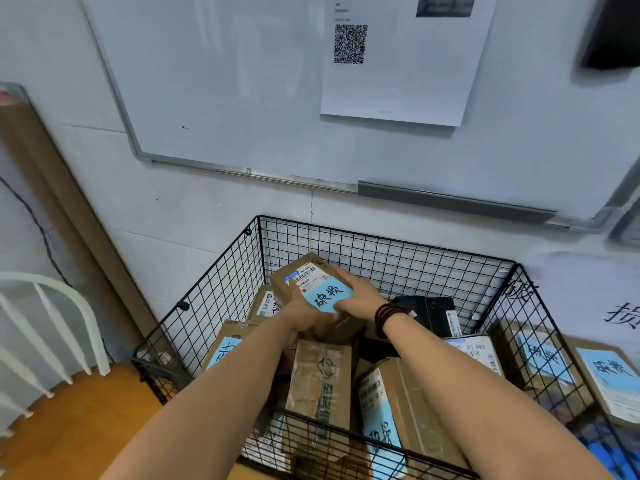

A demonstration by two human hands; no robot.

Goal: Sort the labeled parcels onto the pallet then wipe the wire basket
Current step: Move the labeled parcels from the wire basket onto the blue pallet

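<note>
- Left hand (304,311) grips the parcel (304,271) at its near-left edge, fingers curled around it.
- Right hand (358,292) clasps the right side; the parcel sits between both sets of fingers, raised inside the basket (381,251).
- Risk: the tilted box could slip from a shallow hold.

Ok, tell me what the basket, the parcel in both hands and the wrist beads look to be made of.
Wire basket: thin metal rods in a welded-looking grid, black, probably coated. Held parcel: brown matte cardboard, with a paper shipping label and a pale blue paper slip. Wrist beads: dark reddish-brown, slightly glossy; wood or seed, cannot tell.
</note>
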